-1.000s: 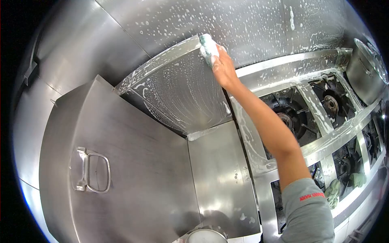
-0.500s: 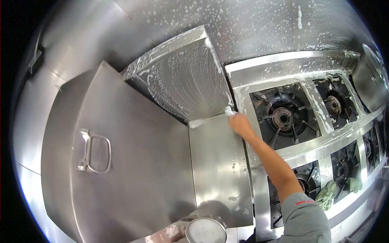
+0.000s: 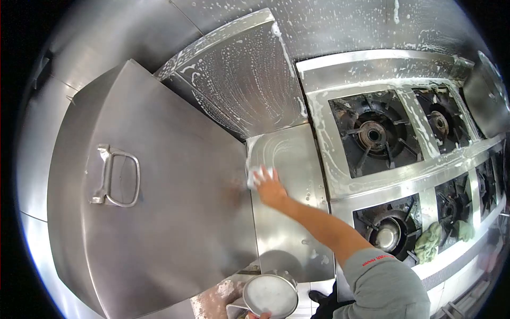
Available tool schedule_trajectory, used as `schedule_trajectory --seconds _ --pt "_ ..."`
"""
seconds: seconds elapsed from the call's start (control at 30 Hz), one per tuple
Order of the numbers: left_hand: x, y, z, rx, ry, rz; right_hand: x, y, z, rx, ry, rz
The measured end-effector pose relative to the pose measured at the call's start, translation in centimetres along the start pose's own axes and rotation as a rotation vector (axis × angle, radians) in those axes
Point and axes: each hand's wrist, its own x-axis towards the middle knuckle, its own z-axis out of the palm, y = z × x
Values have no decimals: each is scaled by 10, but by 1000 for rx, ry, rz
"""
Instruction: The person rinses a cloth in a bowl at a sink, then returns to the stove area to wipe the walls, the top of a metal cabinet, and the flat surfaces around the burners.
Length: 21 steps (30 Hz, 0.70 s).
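My right hand [image 3: 270,190] presses a soapy white pad [image 3: 260,176] onto the steel counter panel [image 3: 287,159], at its left edge beside the big steel lid. Curved streaks of suds mark the panel above the hand. At the bottom, my left hand [image 3: 259,316] grips the rim of a metal pot [image 3: 271,295] of whitish, foamy liquid; only some fingers show. Foam covers the upright splash panel [image 3: 244,80] behind the counter.
A large steel lid [image 3: 170,202] with a handle [image 3: 123,178] fills the left. On the right stands a foamy stove [image 3: 382,186] with several burners, green cloths [image 3: 428,243] on its front and a large pot [image 3: 483,101] at its far corner.
My right hand has moved left and down from the panel's upper right corner, leaving suds streaks. The view has shifted, and fingers of my left hand now show at the pot's rim.
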Motion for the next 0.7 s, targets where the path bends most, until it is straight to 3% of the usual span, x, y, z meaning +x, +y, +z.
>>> schedule_trajectory --seconds 0.03,0.07,0.13,0.2,0.27,0.3,0.33,0.4,0.47,0.57,0.63,0.7 --pt "0 -3 -3 -52 -28 20 -41 -20 -10 31 25 -57" --pt "-3 -4 -9 -48 -51 -10 -84 -35 -26 44 -100 -206" --pt "-9 -3 -20 -38 -98 -70 -154 -66 -12 77 -104 -429" --pt "-16 -4 -19 -84 -56 -62 -169 -56 -27 186 -227 -525" --pt "-25 -5 -17 -131 -31 -65 -138 -16 -30 -135 -115 -340" --pt "-27 -9 -20 -140 5 -24 -103 16 -21 -35 -49 -173" --pt "-29 -12 -22 -150 45 20 -67 57 25 -216 310 -23" --pt "-46 6 -9 -153 65 -36 -14 117 7 -167 201 311" --pt "-58 14 -6 -178 110 -15 -22 117 -39 53 107 463" --pt "-65 14 -23 -193 93 -47 -99 64 -14 -10 136 376" --pt "-71 17 -26 -155 96 -52 -181 10 -4 -19 -90 203" --pt "-70 20 -31 -163 109 -40 -261 -52 -31 86 -189 -25"
